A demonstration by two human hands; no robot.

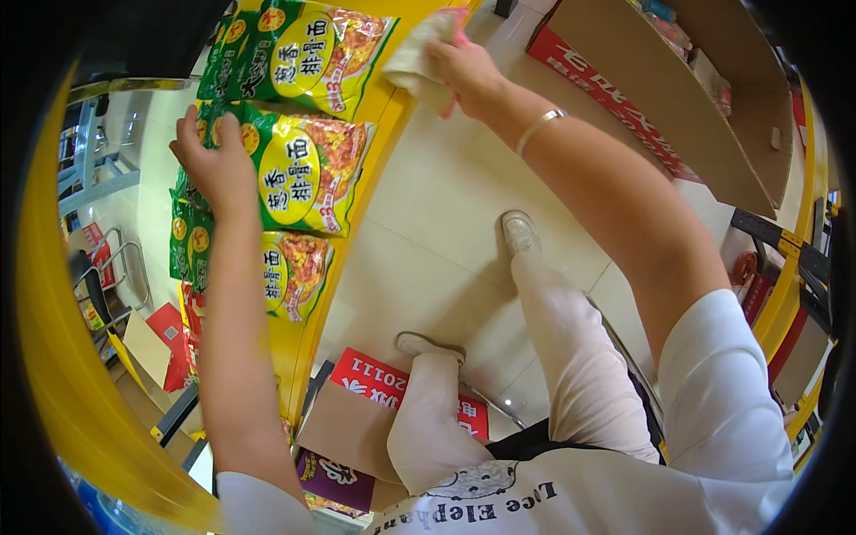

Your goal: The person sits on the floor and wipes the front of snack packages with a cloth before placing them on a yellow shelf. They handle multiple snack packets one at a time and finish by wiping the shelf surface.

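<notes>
Green and yellow instant noodle packets (pixel 291 170) stand in rows along a yellow shelf (pixel 304 334). My left hand (pixel 221 164) is at the green ends of the middle row, fingers apart, with the thumb and a finger over the packets. It appears to touch them without gripping one. Another row of noodle packets (pixel 304 57) lies at the far end, and a nearer row (pixel 287 274) is partly hidden by my left forearm. My right hand (pixel 471 77) grips a pale cloth with a pink edge (pixel 421 60) at the shelf's front edge.
A large open cardboard box (pixel 669 100) with goods inside stands at the upper right. Another cardboard box (pixel 354 428) is beside my leg. Yellow and black shelving (pixel 789 247) runs along the right. Through the shelf on the left, a metal-framed chair (pixel 127 267) shows.
</notes>
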